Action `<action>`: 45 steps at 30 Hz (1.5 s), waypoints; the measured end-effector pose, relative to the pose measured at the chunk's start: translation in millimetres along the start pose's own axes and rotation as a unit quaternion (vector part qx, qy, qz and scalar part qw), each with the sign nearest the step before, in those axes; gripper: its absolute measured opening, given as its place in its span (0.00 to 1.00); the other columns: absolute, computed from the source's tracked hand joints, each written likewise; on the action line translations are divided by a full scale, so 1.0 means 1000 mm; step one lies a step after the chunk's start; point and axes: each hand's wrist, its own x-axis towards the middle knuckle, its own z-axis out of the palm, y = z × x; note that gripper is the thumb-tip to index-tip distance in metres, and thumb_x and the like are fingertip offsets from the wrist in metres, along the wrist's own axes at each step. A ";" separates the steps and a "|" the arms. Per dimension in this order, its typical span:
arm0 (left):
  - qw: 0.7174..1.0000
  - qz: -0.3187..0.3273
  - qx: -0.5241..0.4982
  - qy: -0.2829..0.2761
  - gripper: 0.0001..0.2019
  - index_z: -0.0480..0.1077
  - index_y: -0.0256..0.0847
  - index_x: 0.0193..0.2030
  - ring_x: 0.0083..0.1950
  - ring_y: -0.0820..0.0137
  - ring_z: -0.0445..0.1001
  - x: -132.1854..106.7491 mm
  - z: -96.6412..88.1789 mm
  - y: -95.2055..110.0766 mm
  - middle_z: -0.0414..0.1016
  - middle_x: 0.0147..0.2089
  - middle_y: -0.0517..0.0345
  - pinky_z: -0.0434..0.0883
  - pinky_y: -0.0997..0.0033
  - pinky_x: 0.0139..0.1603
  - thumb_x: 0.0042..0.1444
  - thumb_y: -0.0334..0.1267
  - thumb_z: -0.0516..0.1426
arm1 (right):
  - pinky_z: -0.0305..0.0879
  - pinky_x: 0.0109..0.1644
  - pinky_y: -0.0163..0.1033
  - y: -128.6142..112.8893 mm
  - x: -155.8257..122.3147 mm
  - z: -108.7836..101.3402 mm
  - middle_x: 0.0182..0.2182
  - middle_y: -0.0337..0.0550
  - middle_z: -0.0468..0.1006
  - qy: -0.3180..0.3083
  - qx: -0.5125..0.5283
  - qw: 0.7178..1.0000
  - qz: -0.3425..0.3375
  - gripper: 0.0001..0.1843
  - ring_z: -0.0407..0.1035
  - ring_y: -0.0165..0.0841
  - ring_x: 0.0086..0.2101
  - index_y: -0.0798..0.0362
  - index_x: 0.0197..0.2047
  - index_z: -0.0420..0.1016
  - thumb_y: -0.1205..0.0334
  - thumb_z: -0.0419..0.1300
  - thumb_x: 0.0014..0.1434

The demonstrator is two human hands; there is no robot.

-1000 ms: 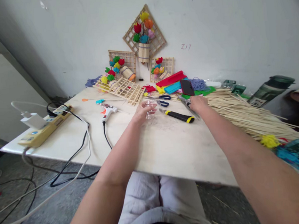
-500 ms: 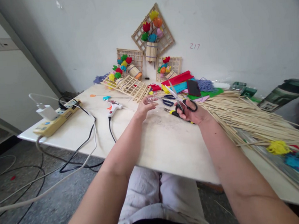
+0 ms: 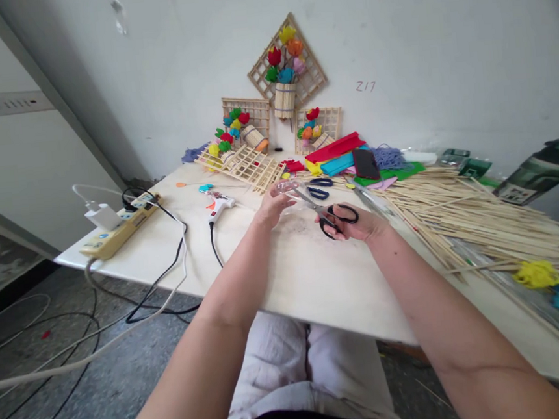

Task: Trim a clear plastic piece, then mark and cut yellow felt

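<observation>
My left hand [image 3: 273, 209] is closed around a clear, see-through plastic piece [image 3: 286, 186], whose exact shape is hard to make out. My right hand [image 3: 356, 221] grips black-handled scissors [image 3: 317, 209], with fingers in the loops. The blades point left and reach the plastic; whether they bite into it I cannot tell. Just beyond the blades lies a dark blue-handled tool [image 3: 319, 190] on the table. To the left of my left hand rests a white glue gun [image 3: 221, 205] with a black cord.
A power strip [image 3: 118, 233] with trailing cables occupies the table's left side. Wooden lattices with colourful flowers [image 3: 285, 72] stand at the back wall. Many thin wooden sticks [image 3: 466, 219] spread over the right, beside a phone [image 3: 366, 164], coloured sheets [image 3: 337, 147] and a dark bottle [image 3: 543, 173].
My right hand has brought the scissors left and down, so their blades now meet the plastic instead of pointing upward. My left hand keeps its hold. The view has shifted slightly.
</observation>
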 end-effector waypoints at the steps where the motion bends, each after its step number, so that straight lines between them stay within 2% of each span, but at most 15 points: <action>1: 1.000 0.001 -0.005 -0.003 0.25 0.66 0.40 0.43 0.41 0.67 0.74 0.000 0.000 0.000 0.73 0.47 0.52 0.68 0.67 0.41 0.34 0.38 0.64 | 0.45 0.15 0.30 0.002 0.002 0.001 0.20 0.37 0.68 0.000 0.006 1.000 -0.003 0.29 0.58 0.25 0.15 0.57 0.38 0.70 0.38 0.59 0.45; 6: 1.000 -0.011 -0.011 -0.018 0.26 0.66 0.39 0.43 0.41 0.68 0.73 -0.001 0.003 -0.002 0.73 0.45 0.53 0.69 0.68 0.39 0.33 0.39 0.65 | 0.46 0.15 0.30 0.009 0.008 0.004 0.20 0.35 0.68 0.021 0.042 0.999 -0.005 0.29 0.59 0.25 0.16 0.55 0.38 0.70 0.37 0.59 0.44; 11: 0.998 -0.037 0.010 -0.058 0.20 0.67 0.37 0.38 0.35 0.71 0.73 -0.002 0.003 -0.002 0.74 0.38 0.55 0.68 0.71 0.36 0.36 0.38 0.63 | 0.45 0.15 0.30 0.008 0.008 0.002 0.20 0.35 0.66 0.025 0.076 0.997 -0.001 0.28 0.57 0.24 0.15 0.54 0.33 0.69 0.36 0.59 0.43; 16: 0.993 -0.066 0.029 -0.092 0.19 0.67 0.36 0.38 0.34 0.70 0.74 -0.003 -0.001 0.001 0.74 0.34 0.55 0.68 0.70 0.35 0.36 0.37 0.63 | 0.46 0.14 0.30 0.003 0.005 0.001 0.19 0.35 0.64 0.042 0.086 0.995 0.033 0.27 0.55 0.23 0.14 0.54 0.32 0.70 0.36 0.56 0.47; 21: 0.989 -0.073 0.043 -0.121 0.20 0.67 0.36 0.39 0.35 0.68 0.75 -0.004 -0.003 0.004 0.74 0.35 0.55 0.68 0.69 0.33 0.37 0.36 0.63 | 0.44 0.11 0.29 0.002 0.005 -0.001 0.17 0.35 0.63 0.035 0.103 0.994 0.032 0.25 0.52 0.23 0.13 0.55 0.31 0.70 0.38 0.55 0.50; 26: 0.988 -0.075 0.064 -0.120 0.19 0.68 0.36 0.39 0.33 0.68 0.75 -0.004 -0.003 0.006 0.74 0.34 0.55 0.67 0.72 0.30 0.37 0.35 0.62 | 0.45 0.11 0.28 0.003 0.004 -0.003 0.17 0.34 0.64 0.014 0.122 0.992 0.021 0.26 0.52 0.21 0.13 0.56 0.32 0.71 0.38 0.60 0.45; 32: 0.983 -0.088 0.094 -0.135 0.16 0.69 0.34 0.36 0.32 0.68 0.74 -0.005 -0.001 0.010 0.74 0.31 0.53 0.67 0.72 0.29 0.38 0.36 0.62 | 0.43 0.10 0.28 0.005 0.004 -0.007 0.16 0.34 0.64 0.010 0.115 0.993 0.026 0.26 0.50 0.21 0.12 0.56 0.30 0.71 0.38 0.58 0.47; 39: 0.977 -0.104 0.104 -0.154 0.17 0.70 0.33 0.38 0.31 0.68 0.74 -0.005 -0.004 0.008 0.75 0.30 0.52 0.68 0.71 0.29 0.38 0.36 0.62 | 0.41 0.10 0.27 0.010 0.007 -0.010 0.17 0.33 0.63 -0.002 0.119 0.993 0.028 0.27 0.49 0.19 0.12 0.57 0.32 0.72 0.38 0.60 0.45; 45: 0.978 -0.107 0.100 -0.146 0.18 0.71 0.33 0.38 0.28 0.70 0.73 -0.007 -0.001 0.013 0.74 0.28 0.53 0.67 0.73 0.27 0.37 0.36 0.62 | 0.42 0.11 0.26 0.015 0.008 -0.010 0.17 0.33 0.64 -0.012 0.134 0.991 0.014 0.27 0.50 0.19 0.12 0.56 0.31 0.71 0.38 0.62 0.43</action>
